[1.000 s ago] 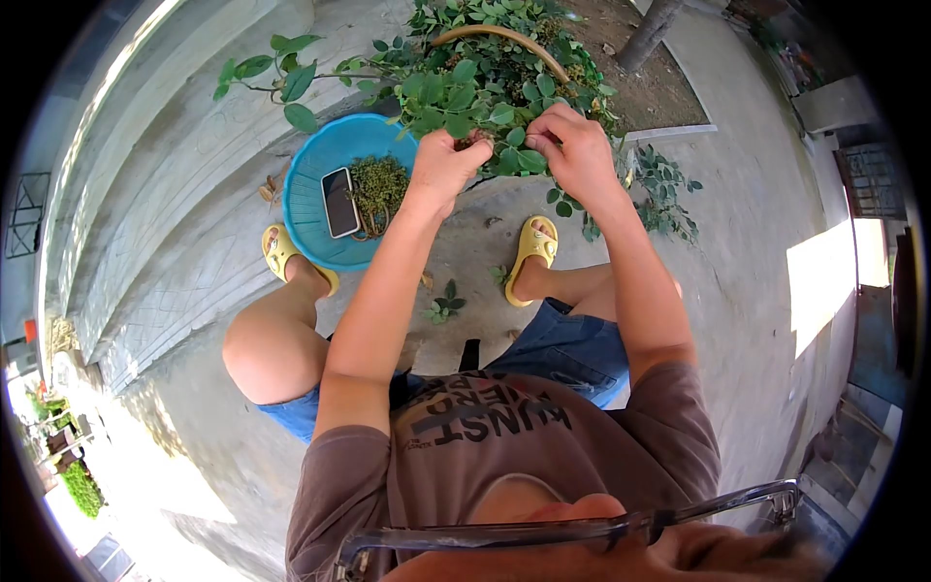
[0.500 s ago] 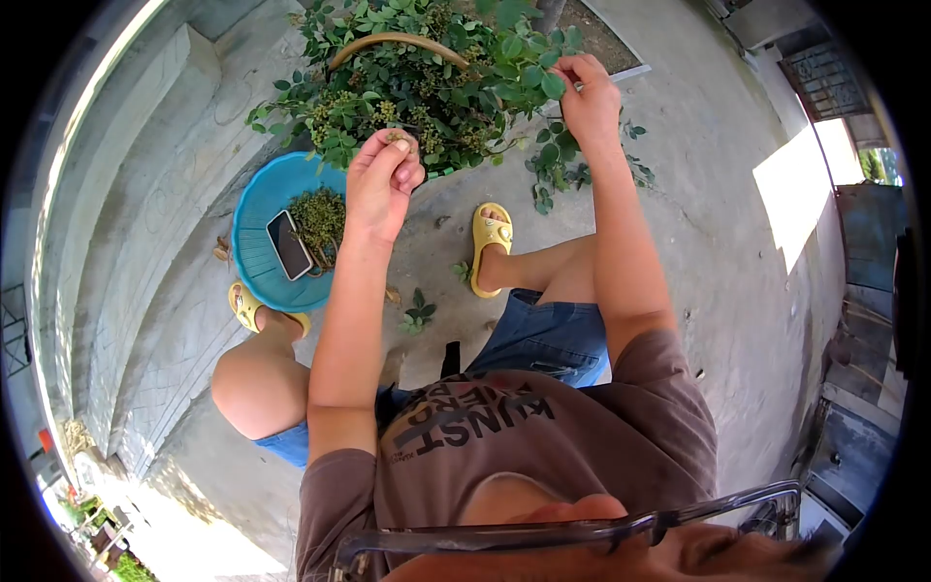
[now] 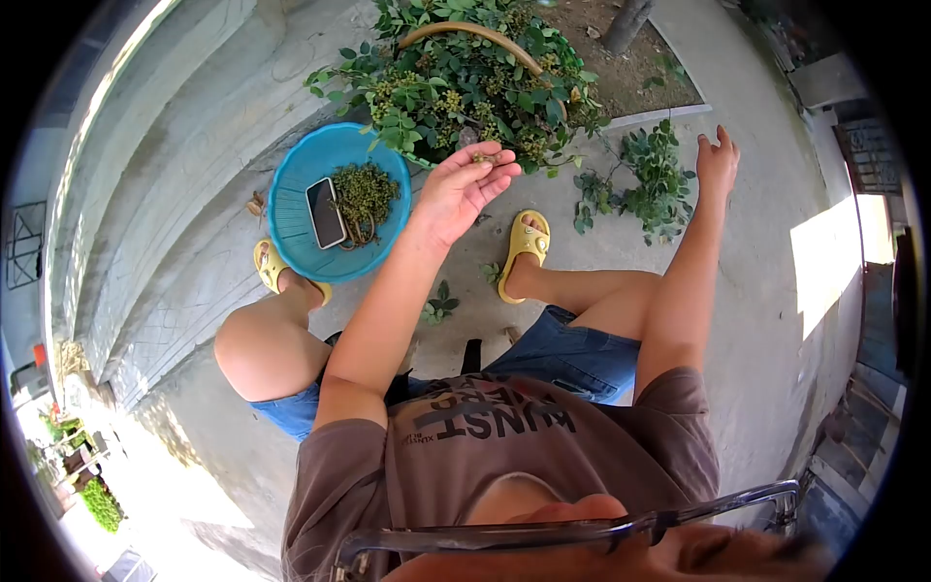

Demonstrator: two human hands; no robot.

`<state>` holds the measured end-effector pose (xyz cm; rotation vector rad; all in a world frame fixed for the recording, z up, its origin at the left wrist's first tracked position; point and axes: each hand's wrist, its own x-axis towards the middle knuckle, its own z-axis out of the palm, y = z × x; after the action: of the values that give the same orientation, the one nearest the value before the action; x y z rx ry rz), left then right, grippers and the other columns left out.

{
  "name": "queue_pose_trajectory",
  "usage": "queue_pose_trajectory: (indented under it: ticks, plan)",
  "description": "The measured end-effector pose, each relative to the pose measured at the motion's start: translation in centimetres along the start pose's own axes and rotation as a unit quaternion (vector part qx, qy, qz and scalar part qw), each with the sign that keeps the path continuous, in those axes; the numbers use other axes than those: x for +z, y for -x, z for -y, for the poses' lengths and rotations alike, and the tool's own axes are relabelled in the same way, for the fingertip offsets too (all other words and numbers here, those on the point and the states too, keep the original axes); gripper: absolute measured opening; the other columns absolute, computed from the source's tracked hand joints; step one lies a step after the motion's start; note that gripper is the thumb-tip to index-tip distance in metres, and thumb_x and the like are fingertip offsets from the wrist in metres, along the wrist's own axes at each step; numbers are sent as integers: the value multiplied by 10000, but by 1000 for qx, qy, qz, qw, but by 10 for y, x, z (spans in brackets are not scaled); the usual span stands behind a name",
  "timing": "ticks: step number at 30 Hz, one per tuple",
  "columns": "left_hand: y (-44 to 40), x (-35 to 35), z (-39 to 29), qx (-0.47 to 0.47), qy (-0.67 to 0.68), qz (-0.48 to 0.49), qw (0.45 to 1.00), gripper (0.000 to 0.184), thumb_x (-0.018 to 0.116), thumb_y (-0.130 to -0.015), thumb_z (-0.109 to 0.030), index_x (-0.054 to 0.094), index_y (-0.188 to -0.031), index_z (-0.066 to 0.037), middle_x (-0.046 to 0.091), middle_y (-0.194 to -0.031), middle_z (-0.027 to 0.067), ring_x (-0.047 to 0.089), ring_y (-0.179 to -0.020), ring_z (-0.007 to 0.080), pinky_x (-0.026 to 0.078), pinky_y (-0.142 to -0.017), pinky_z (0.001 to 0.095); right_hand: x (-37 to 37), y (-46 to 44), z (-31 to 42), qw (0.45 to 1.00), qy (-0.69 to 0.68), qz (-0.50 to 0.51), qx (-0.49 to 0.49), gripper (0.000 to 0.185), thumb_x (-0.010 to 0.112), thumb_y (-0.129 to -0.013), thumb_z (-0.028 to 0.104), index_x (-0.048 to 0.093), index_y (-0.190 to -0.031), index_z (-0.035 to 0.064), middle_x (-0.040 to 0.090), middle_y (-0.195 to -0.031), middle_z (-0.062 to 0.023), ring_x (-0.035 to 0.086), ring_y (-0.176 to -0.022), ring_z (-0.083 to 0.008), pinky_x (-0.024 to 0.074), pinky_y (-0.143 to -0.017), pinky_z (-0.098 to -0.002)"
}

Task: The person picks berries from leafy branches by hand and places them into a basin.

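The person's left hand [image 3: 461,192] is turned palm up, thumb and fingertips pinched together on a small greenish cluster of buds or berries [image 3: 482,158], with the other fingers loosely curled. It is in front of the near edge of a large, dense mass of dark green leafy stems [image 3: 436,107] dotted with yellow-green clusters, over which arches a tan, rounded basket handle [image 3: 475,35]; whether the hand touches the leaves, I cannot tell. The right hand [image 3: 718,167] is well out to the right, half open, with thumb and fingers parted and bent, and seems to have hold of nothing. Nearest to it, a loose pile of cut leafy green branches [image 3: 652,182] lies on the grey concrete floor [image 3: 756,291]. Farther off, a blurred green sprig [image 3: 669,70] shows against a bed of brown soil [image 3: 645,97].

To the left of the left hand is a round, bright blue plastic basin [image 3: 291,179]. In it rest a heap of small green clusters [image 3: 367,192] and, just beside that, a white-edged smartphone with a dark screen [image 3: 326,213]. The basin is near the person's left foot, which wears a yellow open-toed slipper [image 3: 268,266]
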<state>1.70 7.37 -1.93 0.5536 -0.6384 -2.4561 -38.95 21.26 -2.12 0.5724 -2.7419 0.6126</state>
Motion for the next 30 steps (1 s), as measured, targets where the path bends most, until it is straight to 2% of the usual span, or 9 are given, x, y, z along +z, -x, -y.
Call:
queue_pose_trajectory:
  ticks: [2,3,5,7,11,13,17,26,30]
  plan:
    - [5,4,-3,11,9,16,1000,318,515,-893,32,487,-1209,51,555,-1206,204,560,-1135,317,494,-970,355,-8,0,24,971,-207,27,-119,357,637,-844,238,621,-1177,111,611,-1154,-71,619,-992,-196,484,-835,-346]
    - [7,4,-4,18,8,11,1000,318,515,-893,32,487,-1209,51,555,-1206,204,560,-1135,317,494,-970,355,-11,6,38,969,-212,31,-124,357,637,-844,238,621,-1177,111,611,-1154,-71,619,-992,-196,484,-835,-346]
    - [10,6,-8,18,22,25,999,326,509,-891,45,482,-1215,56,542,-1224,211,539,-1163,333,472,-1004,372,-27,41,92,890,-402,103,-187,266,637,-855,160,654,-1106,74,646,-1032,-59,624,-843,-139,475,-777,-257]
    - [12,2,-11,26,19,26,999,342,508,-900,33,468,-1238,63,526,-1246,223,516,-1188,346,451,-1027,392,-40,77,133,832,-468,198,-222,221,630,-863,125,663,-1074,68,640,-1008,-45,596,-849,-122,464,-757,-246]
    - [17,6,-23,41,33,47,997,446,499,-955,-165,382,-1307,84,442,-1326,264,441,-1251,383,386,-1075,432,-69,134,189,772,-430,276,-377,155,627,-864,93,670,-1004,43,635,-996,-54,595,-888,-154,468,-726,-258]
    - [22,4,-29,22,166,72,983,529,465,-971,-288,349,-1327,85,389,-1365,276,384,-1290,397,350,-1094,447,-67,149,203,741,-437,295,-416,138,627,-855,73,664,-981,29,630,-976,-65,606,-866,-182,479,-733,-277]
    - [24,-11,-45,53,180,67,980,536,429,-982,-321,346,-1319,88,382,-1364,277,357,-1303,409,329,-1104,457,-64,163,222,740,-418,300,-434,126,629,-848,63,657,-963,21,625,-968,-77,613,-852,-207,483,-732,-281]
    - [-25,-151,-151,297,239,-276,882,410,392,-987,-208,357,-1265,90,415,-1264,247,434,-1207,399,348,-1065,522,-42,180,261,734,-415,320,-432,140,629,-846,60,656,-980,28,625,-974,-82,615,-849,-217,485,-736,-298]
    - [-71,-215,-212,286,214,-369,858,483,384,-985,-250,266,-1328,68,388,-1300,228,378,-1241,384,294,-1084,524,-34,174,277,746,-405,316,-423,138,626,-849,66,658,-979,30,628,-976,-76,613,-845,-205,482,-730,-291]
